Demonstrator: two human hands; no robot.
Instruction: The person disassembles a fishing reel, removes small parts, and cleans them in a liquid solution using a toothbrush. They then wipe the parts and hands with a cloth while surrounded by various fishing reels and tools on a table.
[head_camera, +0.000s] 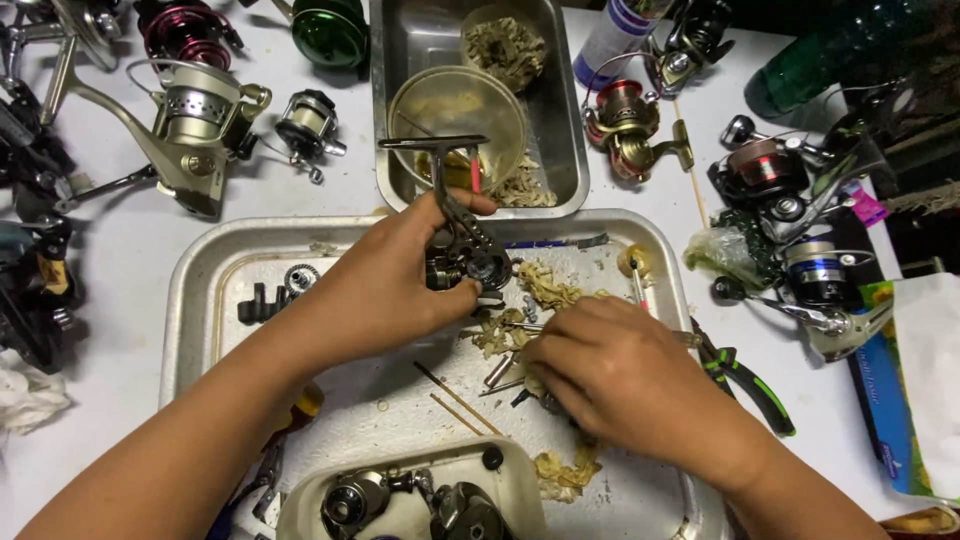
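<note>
- Nearest you, below both wrists, a cream tub (300, 510) holds more dark reel bodies.
- Your left hand (385, 285) is clamped on a dark fishing reel body (470, 262), thumb over the top and fingers wrapped beneath, holding it just above the metal tray (200, 290).
- Its handle arm (435, 145) sticks up and away from your knuckles, over the clear bowl (455, 110) beyond.
- Judged by its look, the reel body is rigid metal, fairly weighty for its size and probably greasy, so it could slip; a grip around the frame, as you have it, looks safer than one on the thin handle arm.
- Your right hand (620, 375) rests palm down on the tray, fingers curled toward small loose parts and rag scraps (545, 290); whether it pinches anything, you cannot tell from here.
- Just right of that hand lie green-handled pliers (745, 375).
- Thin wooden sticks (465, 400) lie between your two forearms.
- Well off to both sides, other spinning reels (200, 120) crowd the white table (120, 260).
</note>
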